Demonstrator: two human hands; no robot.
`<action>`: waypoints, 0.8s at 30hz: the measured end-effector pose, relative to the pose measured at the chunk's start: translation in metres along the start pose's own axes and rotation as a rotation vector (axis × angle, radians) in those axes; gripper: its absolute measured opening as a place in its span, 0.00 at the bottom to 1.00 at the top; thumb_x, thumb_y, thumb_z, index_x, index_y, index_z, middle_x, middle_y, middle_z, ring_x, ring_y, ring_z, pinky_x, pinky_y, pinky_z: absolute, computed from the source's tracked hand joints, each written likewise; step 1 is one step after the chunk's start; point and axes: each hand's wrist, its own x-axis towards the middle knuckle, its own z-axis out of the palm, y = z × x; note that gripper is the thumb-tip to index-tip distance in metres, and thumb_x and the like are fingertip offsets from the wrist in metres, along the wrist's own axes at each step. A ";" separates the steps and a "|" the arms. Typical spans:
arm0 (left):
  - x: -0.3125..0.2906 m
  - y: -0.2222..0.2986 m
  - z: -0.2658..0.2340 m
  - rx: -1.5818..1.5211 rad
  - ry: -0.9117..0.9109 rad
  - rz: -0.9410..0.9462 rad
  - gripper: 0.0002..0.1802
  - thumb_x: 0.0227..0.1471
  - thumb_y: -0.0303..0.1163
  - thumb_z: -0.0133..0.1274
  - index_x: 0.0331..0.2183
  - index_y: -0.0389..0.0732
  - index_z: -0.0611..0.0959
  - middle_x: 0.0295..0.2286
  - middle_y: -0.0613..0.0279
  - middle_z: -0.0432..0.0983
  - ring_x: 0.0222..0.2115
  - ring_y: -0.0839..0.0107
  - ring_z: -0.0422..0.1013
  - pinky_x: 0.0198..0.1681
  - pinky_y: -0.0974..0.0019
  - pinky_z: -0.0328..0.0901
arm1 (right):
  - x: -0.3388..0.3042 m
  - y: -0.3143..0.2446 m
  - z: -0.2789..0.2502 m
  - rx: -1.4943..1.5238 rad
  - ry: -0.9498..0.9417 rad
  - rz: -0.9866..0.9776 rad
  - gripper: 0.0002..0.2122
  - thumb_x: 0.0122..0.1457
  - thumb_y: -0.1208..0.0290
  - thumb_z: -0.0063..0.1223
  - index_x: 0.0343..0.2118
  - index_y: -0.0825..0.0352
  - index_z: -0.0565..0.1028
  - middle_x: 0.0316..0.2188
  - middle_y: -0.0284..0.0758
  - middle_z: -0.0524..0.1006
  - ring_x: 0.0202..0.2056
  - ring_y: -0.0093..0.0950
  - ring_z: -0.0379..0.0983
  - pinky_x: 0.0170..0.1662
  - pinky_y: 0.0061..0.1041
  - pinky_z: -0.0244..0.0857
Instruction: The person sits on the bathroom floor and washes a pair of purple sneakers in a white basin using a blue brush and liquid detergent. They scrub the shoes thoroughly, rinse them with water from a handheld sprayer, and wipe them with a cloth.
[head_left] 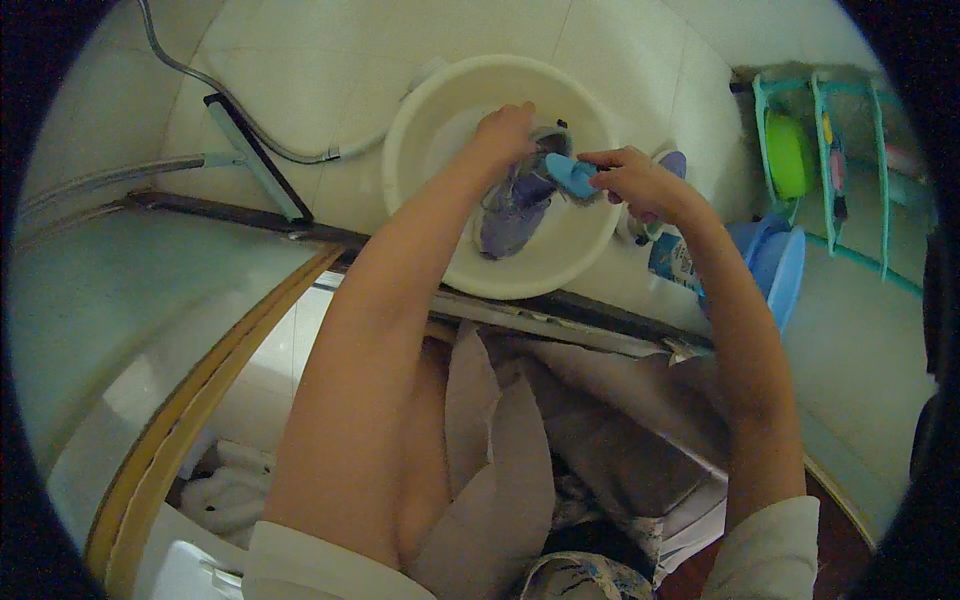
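A purple-grey lace-up shoe [512, 222] is inside a round cream basin [412, 235], its toe toward me. At the shoe's far end my left hand [507, 133] is closed on its heel part; the fingertips are partly hidden. My right hand [645, 185] grips a light-blue scrubbing brush [570, 175] at the basin's right side. The brush lies against or just over the right side of the shoe's opening; I cannot tell if it touches. Behind my right hand, another purple-and-white shoe [673, 161] is partly visible beside the basin.
A metal hose [262, 133] curves along the floor on the left, by a squeegee [255, 158]. To the right are a blue-labelled package [672, 258], blue basins [780, 270] and a turquoise rack [822, 150] holding a green item [789, 155]. A dark sill [570, 305] runs before me.
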 end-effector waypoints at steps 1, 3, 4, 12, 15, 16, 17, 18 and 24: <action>0.008 -0.008 0.002 0.025 -0.099 -0.005 0.22 0.37 0.39 0.55 0.35 0.37 0.73 0.33 0.46 0.71 0.38 0.51 0.67 0.39 0.55 0.63 | -0.002 -0.002 -0.004 0.012 0.007 0.002 0.21 0.51 0.67 0.44 0.51 0.57 0.65 0.16 0.29 0.63 0.12 0.16 0.53 0.10 0.18 0.47; 0.010 -0.014 0.006 -0.006 -0.083 0.019 0.19 0.36 0.38 0.56 0.31 0.36 0.75 0.31 0.47 0.72 0.36 0.53 0.68 0.38 0.55 0.64 | -0.002 0.002 -0.004 0.085 0.033 0.006 0.21 0.51 0.65 0.44 0.51 0.57 0.65 0.17 0.29 0.64 0.12 0.17 0.54 0.10 0.18 0.48; 0.009 -0.020 0.006 -0.018 -0.073 0.027 0.17 0.36 0.38 0.56 0.29 0.36 0.76 0.30 0.48 0.72 0.35 0.54 0.69 0.37 0.55 0.64 | 0.007 0.004 -0.001 0.131 0.039 -0.011 0.21 0.51 0.65 0.44 0.51 0.57 0.65 0.17 0.29 0.64 0.12 0.17 0.54 0.10 0.19 0.49; -0.041 -0.047 -0.004 -0.274 0.169 -0.356 0.13 0.36 0.32 0.55 0.26 0.33 0.77 0.25 0.47 0.73 0.29 0.53 0.70 0.34 0.59 0.64 | 0.096 0.012 0.138 -0.265 0.703 -0.388 0.19 0.52 0.69 0.42 0.50 0.56 0.64 0.24 0.50 0.72 0.24 0.44 0.71 0.27 0.40 0.64; -0.054 -0.044 -0.008 -0.302 0.209 -0.377 0.15 0.36 0.32 0.55 0.30 0.33 0.77 0.28 0.47 0.73 0.31 0.54 0.70 0.35 0.59 0.64 | 0.087 0.003 0.150 -0.118 0.587 -0.311 0.21 0.53 0.69 0.42 0.52 0.53 0.61 0.25 0.50 0.72 0.26 0.47 0.70 0.31 0.42 0.63; -0.057 -0.040 -0.009 -0.339 0.217 -0.377 0.16 0.36 0.32 0.55 0.31 0.33 0.77 0.30 0.47 0.73 0.32 0.54 0.70 0.36 0.59 0.64 | 0.084 0.005 0.151 -0.028 0.563 -0.301 0.22 0.53 0.69 0.42 0.53 0.52 0.59 0.26 0.49 0.72 0.27 0.47 0.69 0.32 0.42 0.63; -0.058 -0.042 -0.010 -0.310 0.198 -0.349 0.18 0.37 0.32 0.55 0.33 0.34 0.77 0.32 0.47 0.72 0.33 0.54 0.70 0.37 0.59 0.64 | 0.075 0.009 0.153 -0.059 0.527 -0.313 0.22 0.53 0.68 0.42 0.53 0.52 0.59 0.26 0.49 0.73 0.27 0.47 0.69 0.32 0.42 0.63; -0.055 -0.046 -0.013 -0.279 0.188 -0.323 0.19 0.37 0.33 0.55 0.35 0.34 0.77 0.34 0.47 0.72 0.35 0.54 0.69 0.39 0.59 0.64 | 0.065 0.017 0.153 -0.094 0.490 -0.335 0.21 0.53 0.68 0.42 0.53 0.52 0.59 0.25 0.49 0.73 0.27 0.47 0.69 0.32 0.42 0.62; -0.022 -0.057 -0.015 0.261 0.326 0.260 0.22 0.46 0.43 0.47 0.43 0.42 0.73 0.37 0.55 0.71 0.36 0.55 0.69 0.39 0.54 0.62 | 0.078 0.016 0.131 -0.078 0.558 -0.378 0.18 0.54 0.67 0.41 0.50 0.53 0.63 0.26 0.48 0.73 0.28 0.46 0.71 0.33 0.44 0.64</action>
